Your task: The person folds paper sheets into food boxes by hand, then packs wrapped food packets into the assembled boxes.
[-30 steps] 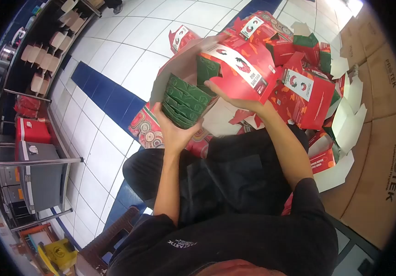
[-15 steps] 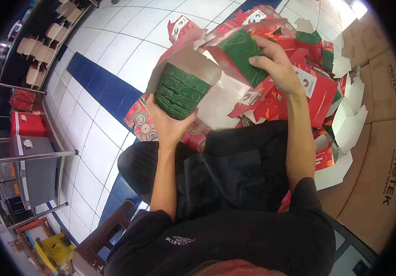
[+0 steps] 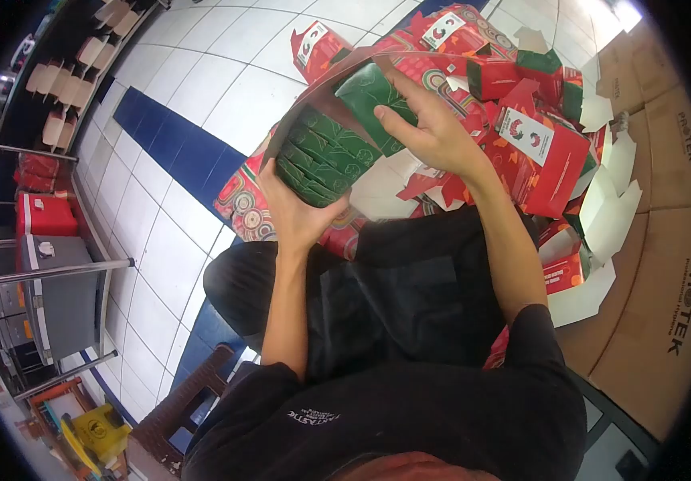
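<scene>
My left hand point(image 3: 301, 216) is wrapped around the near end of an open cardboard carton point(image 3: 321, 160), thumb to the right and fingers to the left. Several green patterned panels overlap in rows at this end. Just right of them, my right hand point(image 3: 433, 132) grips a green panel point(image 3: 369, 100) of another red and green carton, thumb on its face and fingers behind. The two green parts lie close together; whether they touch, I cannot tell. A curved reddish-brown cardboard edge point(image 3: 313, 88) arches around them. Part of the right-hand carton is hidden.
Red cartons point(image 3: 550, 156) with white labels are heaped on the right, on a patterned red surface point(image 3: 249, 212). Large brown boxes point(image 3: 650, 305) stand beyond them. A metal rack point(image 3: 56, 272) with a grey case point(image 3: 68, 297) is on the left, above white floor tiles point(image 3: 177, 168).
My right hand has moved left with the green-panelled carton, bringing it close against the green panels by my left hand. My left hand stays nearly in place, still holding its carton.
</scene>
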{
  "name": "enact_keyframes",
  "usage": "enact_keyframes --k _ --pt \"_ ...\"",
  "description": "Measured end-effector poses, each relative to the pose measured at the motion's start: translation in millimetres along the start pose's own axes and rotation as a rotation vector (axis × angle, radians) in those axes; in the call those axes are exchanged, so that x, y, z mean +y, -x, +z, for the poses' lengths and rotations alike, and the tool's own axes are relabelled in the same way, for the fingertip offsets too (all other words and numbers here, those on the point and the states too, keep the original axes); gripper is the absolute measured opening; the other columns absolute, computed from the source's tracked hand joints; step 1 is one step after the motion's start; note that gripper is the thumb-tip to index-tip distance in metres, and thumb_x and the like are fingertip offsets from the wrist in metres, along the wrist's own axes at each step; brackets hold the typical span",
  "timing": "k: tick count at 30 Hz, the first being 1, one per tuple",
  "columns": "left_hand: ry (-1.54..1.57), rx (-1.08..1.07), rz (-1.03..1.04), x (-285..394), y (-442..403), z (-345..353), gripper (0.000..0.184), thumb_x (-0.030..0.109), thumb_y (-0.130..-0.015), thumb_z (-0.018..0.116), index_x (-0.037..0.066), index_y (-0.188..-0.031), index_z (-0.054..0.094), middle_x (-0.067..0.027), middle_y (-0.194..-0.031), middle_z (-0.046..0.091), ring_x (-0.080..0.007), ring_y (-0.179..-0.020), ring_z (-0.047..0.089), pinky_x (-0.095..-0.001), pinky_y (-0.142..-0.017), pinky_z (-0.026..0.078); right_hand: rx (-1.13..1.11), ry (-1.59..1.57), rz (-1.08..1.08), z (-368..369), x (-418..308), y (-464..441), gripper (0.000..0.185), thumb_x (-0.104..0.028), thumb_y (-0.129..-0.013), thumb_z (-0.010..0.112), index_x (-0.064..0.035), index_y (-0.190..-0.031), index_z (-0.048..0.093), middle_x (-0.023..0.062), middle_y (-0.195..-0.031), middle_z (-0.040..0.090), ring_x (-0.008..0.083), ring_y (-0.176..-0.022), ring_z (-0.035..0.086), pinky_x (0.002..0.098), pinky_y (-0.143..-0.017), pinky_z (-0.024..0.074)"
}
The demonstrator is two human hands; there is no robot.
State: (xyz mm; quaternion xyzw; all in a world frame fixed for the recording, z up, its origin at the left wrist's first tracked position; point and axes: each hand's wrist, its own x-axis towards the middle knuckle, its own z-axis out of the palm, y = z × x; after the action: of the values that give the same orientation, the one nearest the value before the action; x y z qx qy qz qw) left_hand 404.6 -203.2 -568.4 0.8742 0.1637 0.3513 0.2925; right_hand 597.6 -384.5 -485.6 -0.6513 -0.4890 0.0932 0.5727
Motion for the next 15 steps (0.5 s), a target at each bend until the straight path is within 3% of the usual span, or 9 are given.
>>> enact_keyframes --k 2,4,5,12,14,15 --pt "0.034 0.017 -0.005 -0.1 -0.7 0.3 0.123 0.028 -0.055 0.098 -0.005 -0.154 0.034 -0.0219 -0.140 0.048 -0.0388 -0.134 0.050 -0.0484 -0.116 0.042 0.035 0.042 -0.005 1.7 -2.4 -1.5 0.050 -0.019 -0.104 0.066 0.0057 -0.146 0.055 0.0218 -0.130 0.068 0.0318 -0.119 0.066 0.0412 -0.107 0.0492" --pt "0.030 0.013 0.005 5.2 -3.6 -1.9 0.123 0.028 -0.055 0.098 -0.005 -0.154 0.034 -0.0217 -0.140 0.047 -0.0387 -0.134 0.050 -0.0484 -0.116 0.042 0.041 0.119 -0.029 3.6 0.2 -1.8 0.052 -0.018 -0.107 0.066 0.0059 -0.151 0.053 0.0173 -0.136 0.068 0.0233 -0.123 0.064 0.0365 -0.108 0.0498" --pt "0.025 0.008 0.016 6.9 -4.3 -2.7 0.123 0.028 -0.055 0.098 -0.004 -0.154 0.034 -0.0215 -0.140 0.047 -0.0385 -0.134 0.050 -0.0483 -0.116 0.042 0.040 0.119 -0.028 5.7 1.5 -1.6 0.052 -0.018 -0.107 0.066 0.0059 -0.151 0.053 0.0173 -0.136 0.068 0.0233 -0.123 0.064 0.0365 -0.108 0.0498" --pt "0.028 0.003 0.004 2.5 -1.4 -1.5 0.122 0.028 -0.056 0.099 -0.003 -0.154 0.034 -0.0211 -0.140 0.047 -0.0376 -0.134 0.050 -0.0480 -0.115 0.042 0.130 0.120 0.033 14.3 -8.9 -2.2 0.046 -0.018 -0.106 0.066 0.0071 -0.143 0.055 0.0189 -0.123 0.068 0.0260 -0.110 0.067 0.0389 -0.098 0.0533" --pt "0.123 0.055 -0.021 0.3 -0.4 1.2 0.116 0.032 -0.058 0.101 -0.006 -0.151 0.042 -0.0228 -0.137 0.051 -0.0404 -0.133 0.050 -0.0514 -0.113 0.044 0.130 0.106 0.071 17.0 -7.9 -2.3 0.045 -0.018 -0.106 0.065 0.0069 -0.142 0.055 0.0190 -0.121 0.068 0.0265 -0.109 0.068 0.0392 -0.097 0.0534" --pt "0.124 0.054 -0.020 0.8 -0.3 1.1 0.116 0.032 -0.058 0.101 -0.006 -0.151 0.042 -0.0228 -0.137 0.051 -0.0404 -0.133 0.050 -0.0514 -0.113 0.044 0.152 0.118 0.024 19.5 -4.9 -2.7 0.045 -0.017 -0.104 0.066 0.0055 -0.141 0.055 0.0212 -0.113 0.070 0.0324 -0.103 0.069 0.0429 -0.092 0.0536"
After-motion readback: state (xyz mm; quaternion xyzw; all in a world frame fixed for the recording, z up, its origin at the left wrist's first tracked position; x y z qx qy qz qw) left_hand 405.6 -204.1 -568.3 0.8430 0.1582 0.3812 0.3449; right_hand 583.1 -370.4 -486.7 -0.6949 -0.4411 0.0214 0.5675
